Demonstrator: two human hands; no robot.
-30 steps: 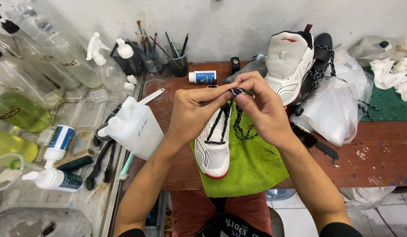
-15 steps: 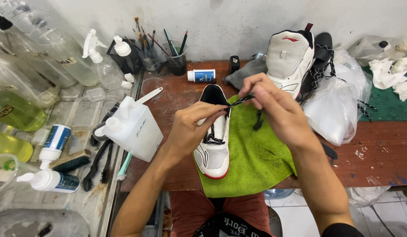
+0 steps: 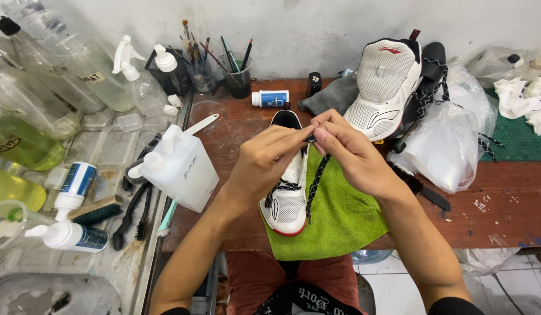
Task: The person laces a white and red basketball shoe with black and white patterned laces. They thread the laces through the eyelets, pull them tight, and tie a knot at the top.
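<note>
A white sneaker (image 3: 286, 204) with a red sole edge lies on a green cloth (image 3: 340, 216), toe towards me. My left hand (image 3: 264, 160) and my right hand (image 3: 346, 151) meet above its upper part, fingertips pinched together on a black-and-white shoelace (image 3: 313, 186). The lace hangs down from my fingers along the shoe's right side. My hands hide the shoe's eyelets. A second white sneaker (image 3: 384, 87) leans upright against the wall at the back right.
A white plastic jug (image 3: 180, 169) stands left of the shoe. Bottles, brushes (image 3: 95, 213) and spray bottles crowd the left. Cups of paintbrushes (image 3: 238, 81) and a small white bottle (image 3: 269, 98) stand at the back. A plastic bag (image 3: 439, 146) and a green mat (image 3: 515, 137) lie right.
My right hand has come back down and left to meet my left hand over the shoe. The lace, pulled out taut to the right before, now hangs down beside the shoe.
</note>
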